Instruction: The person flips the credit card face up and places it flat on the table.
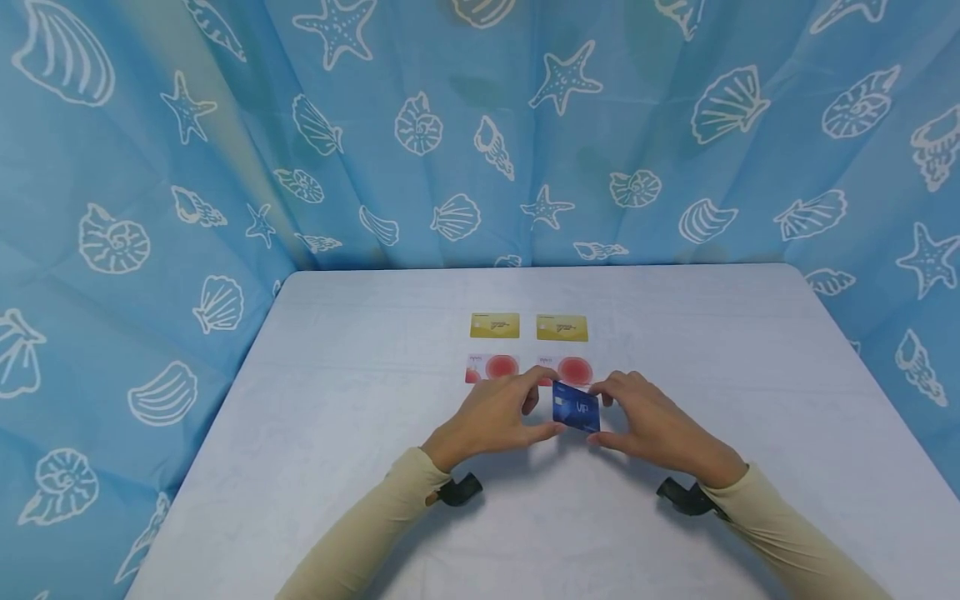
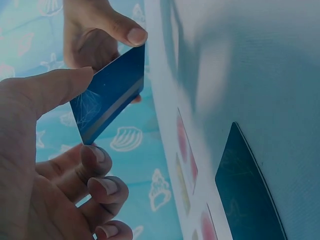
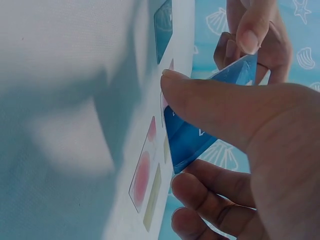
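A blue bank-style card with "VIP" on its face is held tilted above the table between both hands. My left hand pinches its left end with thumb and fingers. At the other end, my right hand pinches the card's corners in the same way. The left wrist view shows the back of this card, with a grey stripe. Another blue card lies on the table near the left hand; it also shows in the right wrist view, while in the head view the left hand hides it.
Two red-and-white cards lie just beyond the hands. Behind them are two gold cards. A white cloth covers the table. Blue curtains with shell prints hang along its back and sides.
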The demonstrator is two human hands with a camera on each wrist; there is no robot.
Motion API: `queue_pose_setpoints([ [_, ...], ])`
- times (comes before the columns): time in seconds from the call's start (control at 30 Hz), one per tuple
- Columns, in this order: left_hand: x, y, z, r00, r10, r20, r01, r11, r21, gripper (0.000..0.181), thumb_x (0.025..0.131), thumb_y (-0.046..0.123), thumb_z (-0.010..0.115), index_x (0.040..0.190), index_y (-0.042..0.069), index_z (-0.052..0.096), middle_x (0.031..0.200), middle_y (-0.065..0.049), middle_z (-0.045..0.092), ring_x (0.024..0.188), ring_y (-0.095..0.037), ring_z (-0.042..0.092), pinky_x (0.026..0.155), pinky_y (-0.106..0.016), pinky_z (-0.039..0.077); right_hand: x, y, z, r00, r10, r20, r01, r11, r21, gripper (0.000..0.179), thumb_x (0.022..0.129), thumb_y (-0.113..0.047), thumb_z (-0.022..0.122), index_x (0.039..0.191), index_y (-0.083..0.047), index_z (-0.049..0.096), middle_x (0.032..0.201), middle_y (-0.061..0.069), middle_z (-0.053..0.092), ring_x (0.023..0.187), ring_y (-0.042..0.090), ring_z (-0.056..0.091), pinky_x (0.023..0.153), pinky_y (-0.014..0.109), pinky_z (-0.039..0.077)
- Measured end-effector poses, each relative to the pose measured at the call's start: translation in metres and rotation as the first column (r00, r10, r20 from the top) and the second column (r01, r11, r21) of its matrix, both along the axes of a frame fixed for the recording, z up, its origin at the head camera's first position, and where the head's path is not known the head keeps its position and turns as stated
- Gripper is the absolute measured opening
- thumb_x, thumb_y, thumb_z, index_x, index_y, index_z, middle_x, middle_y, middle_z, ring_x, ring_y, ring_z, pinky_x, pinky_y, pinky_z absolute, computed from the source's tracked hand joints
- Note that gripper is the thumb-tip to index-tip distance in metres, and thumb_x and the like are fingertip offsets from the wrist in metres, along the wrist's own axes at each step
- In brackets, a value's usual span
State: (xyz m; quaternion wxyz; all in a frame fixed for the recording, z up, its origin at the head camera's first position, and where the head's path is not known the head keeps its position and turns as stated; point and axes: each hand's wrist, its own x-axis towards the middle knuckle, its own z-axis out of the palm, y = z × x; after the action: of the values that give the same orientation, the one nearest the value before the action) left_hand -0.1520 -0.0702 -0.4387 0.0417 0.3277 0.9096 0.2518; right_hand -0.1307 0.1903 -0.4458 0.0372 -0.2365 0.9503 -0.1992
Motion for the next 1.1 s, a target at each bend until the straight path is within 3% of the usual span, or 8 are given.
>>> queue_pose_setpoints([
  [0.6, -0.001, -0.003, -0.006, 1.0, 0.006, 0.026, -0.004, 0.997, -0.083, 0.062, 0.088, 0.051, 0.076, 0.14, 0.024, 0.055, 0.084, 0.001, 0.064, 0.066, -0.007, 0.051, 0.054, -0.019, 0.04, -0.001, 0.002, -0.001, 1.0, 0.002, -0.01, -0.002, 0.999, 0.04, 0.064, 0.077, -0.036, 0.092, 0.128, -0.009, 0.065, 0.104, 0.001, 0.062, 0.1, 0.019, 0.052, 0.085, 0.041, 0.053],
  [1.1, -0.001, -0.002, -0.014, 0.999, 0.019, 0.026, -0.013, 0.98, -0.199, 0.065, 0.087, 0.054, 0.075, 0.14, 0.021, 0.058, 0.08, 0.008, 0.056, 0.069, -0.007, 0.052, 0.055, -0.019, 0.039, -0.003, 0.004, -0.009, 0.999, 0.031, 0.008, -0.031, 0.999, 0.041, 0.06, 0.077, -0.035, 0.092, 0.125, -0.011, 0.066, 0.105, -0.001, 0.063, 0.1, 0.019, 0.053, 0.089, 0.044, 0.052],
])
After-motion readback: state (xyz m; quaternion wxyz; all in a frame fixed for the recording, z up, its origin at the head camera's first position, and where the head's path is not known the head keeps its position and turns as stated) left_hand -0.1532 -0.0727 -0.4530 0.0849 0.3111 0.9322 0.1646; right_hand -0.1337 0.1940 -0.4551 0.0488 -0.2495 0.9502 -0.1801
